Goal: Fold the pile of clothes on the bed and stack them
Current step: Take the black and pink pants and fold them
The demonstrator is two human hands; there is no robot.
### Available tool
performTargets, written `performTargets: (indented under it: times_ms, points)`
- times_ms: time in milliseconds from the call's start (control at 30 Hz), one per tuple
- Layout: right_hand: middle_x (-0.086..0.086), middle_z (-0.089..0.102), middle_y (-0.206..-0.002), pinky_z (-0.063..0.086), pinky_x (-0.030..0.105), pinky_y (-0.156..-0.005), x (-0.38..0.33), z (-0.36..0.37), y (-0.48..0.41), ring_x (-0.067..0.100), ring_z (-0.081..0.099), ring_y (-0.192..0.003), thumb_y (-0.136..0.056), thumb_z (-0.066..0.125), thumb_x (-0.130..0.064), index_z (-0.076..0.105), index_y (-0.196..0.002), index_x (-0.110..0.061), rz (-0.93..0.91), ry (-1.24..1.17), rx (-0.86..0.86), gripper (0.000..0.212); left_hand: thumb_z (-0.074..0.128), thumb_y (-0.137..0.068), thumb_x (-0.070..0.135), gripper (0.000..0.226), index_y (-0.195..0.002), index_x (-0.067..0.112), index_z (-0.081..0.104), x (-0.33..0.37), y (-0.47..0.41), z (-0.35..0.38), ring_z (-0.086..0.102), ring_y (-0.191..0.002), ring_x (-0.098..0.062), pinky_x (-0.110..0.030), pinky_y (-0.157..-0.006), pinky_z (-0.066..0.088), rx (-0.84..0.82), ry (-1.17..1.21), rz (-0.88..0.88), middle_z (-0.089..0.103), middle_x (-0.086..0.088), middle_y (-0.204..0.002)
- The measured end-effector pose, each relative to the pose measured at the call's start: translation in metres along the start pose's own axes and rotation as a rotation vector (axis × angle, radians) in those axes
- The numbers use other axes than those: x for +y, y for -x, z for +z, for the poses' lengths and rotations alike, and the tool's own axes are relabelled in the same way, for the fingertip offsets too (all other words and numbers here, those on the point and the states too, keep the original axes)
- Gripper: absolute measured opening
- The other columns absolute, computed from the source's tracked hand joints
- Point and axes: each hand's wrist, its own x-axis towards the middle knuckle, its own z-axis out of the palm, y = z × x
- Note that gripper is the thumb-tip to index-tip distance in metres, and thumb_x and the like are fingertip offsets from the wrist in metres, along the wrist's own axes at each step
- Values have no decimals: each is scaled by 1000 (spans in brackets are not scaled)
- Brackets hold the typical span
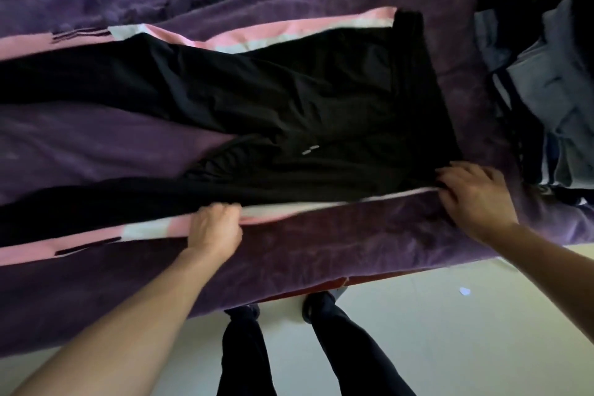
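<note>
Across the middle of the bed (353, 235), which is covered by a purple plush blanket with pink and white stripes, lies a pair of long black trousers (289, 100) in thin, smooth cloth. Its waistband is toward 3 o'clock and its two legs run off toward 9 o'clock, slightly parted. The left hand (215, 225), at about 7 o'clock of the garment, has its fingers curled and pinches the near edge of the near leg. The right hand (472, 196), at about 4 o'clock, has bent fingers gripping the near corner of the waistband. The fabric looks light, limp and a little slippery, so it should sag and slide if lifted from one spot. Holding the near side seam at waistband and thigh, as now, seems the sound grip for laying one leg over the other. A heap of grey, blue and dark unfolded clothes (553, 100) waits at 3 o'clock on the bed.
</note>
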Motion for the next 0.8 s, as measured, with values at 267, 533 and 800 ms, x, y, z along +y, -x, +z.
performTargets:
  times_ms: [267,533,800]
  points:
    - [5,70,-113,48,51,-84,12,-3,17,32,60,-115,-69,81,-7,73,-91,-10,104,-97,-135,23,57,-72,15,24,-94,22,63,19,59,9,50,-110,-24,-37,-87,38,-63,-3,191,57,0,-112]
    - [10,67,-101,45,36,-69,24,-40,-19,33,62,-97,-92,58,-28,62,-106,-20,202,-201,-195,16,54,-87,20,24,-70,27,39,-30,16,-46,60,-73,-31,-35,-61,42,-51,442,17,57,-2,-69]
    - [22,68,-103,48,44,-75,-7,-100,-185,42,62,-95,-90,58,-34,64,-105,-19,274,-282,11,22,57,-87,10,5,-86,14,60,-80,-85,-146,62,-87,-42,-46,-74,50,367,549,-118,67,-19,-86]
